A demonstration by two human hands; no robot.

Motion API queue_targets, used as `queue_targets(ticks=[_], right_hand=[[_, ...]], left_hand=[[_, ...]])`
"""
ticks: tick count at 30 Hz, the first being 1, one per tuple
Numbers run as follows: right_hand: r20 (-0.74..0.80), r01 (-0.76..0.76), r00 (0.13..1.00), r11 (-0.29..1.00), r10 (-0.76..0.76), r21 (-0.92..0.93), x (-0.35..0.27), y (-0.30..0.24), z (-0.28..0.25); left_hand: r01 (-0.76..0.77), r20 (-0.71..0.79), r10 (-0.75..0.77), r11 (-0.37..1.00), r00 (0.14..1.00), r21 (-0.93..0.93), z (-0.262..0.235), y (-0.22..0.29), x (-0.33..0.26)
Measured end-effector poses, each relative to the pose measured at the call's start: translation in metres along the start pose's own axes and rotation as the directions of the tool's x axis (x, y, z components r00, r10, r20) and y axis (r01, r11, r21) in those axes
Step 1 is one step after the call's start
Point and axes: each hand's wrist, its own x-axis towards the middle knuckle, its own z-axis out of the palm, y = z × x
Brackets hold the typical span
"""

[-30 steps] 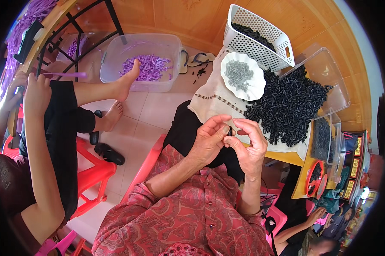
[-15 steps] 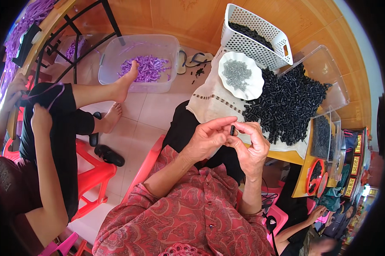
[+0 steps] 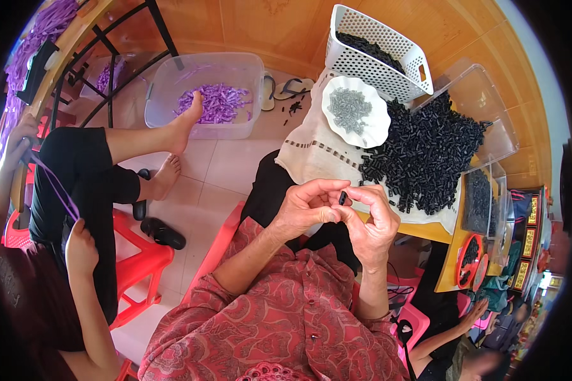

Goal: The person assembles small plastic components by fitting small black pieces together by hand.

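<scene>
In front of my chest, a small black plastic tube sits between the fingertips of both hands. My left hand closes on it from one side, index finger above and thumb below. From the other side my right hand pinches it with thumb and forefinger. Beyond my hands, a large heap of similar black pieces covers the cloth on the table. A white scalloped dish holding small clear pieces stands left of the heap.
Behind the dish stands a white perforated basket of black pieces. Clear bins and a red bowl line the right side. On the floor, a plastic tub holds purple strips. At left a co-worker's hand pulls a purple ribbon.
The black tube has tilted slightly between my fingertips, and my left thumb has shifted a little. At left, the co-worker's hand has moved down, drawing the purple ribbon out straight.
</scene>
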Motion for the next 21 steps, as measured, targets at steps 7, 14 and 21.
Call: queue_targets(ticks=[7, 14, 21], right_hand=[[-0.031, -0.004, 0.999, 1.0, 0.005, 0.015, -0.003, 0.003, 0.002], [-0.068, 0.007, 0.998, 1.0, -0.007, 0.002, -0.007, 0.003, 0.003], [-0.071, -0.053, 0.996, 0.997, 0.057, 0.055, -0.01, -0.001, -0.005]], left_hand=[[-0.023, -0.011, 0.023, 1.0, 1.0, 0.019, 0.0, -0.002, -0.001], [-0.001, -0.056, 0.004, 0.999, 0.998, 0.048, 0.003, -0.005, -0.003], [-0.036, 0.0, 0.036, 0.999, 0.999, -0.041, 0.02, 0.004, 0.001]])
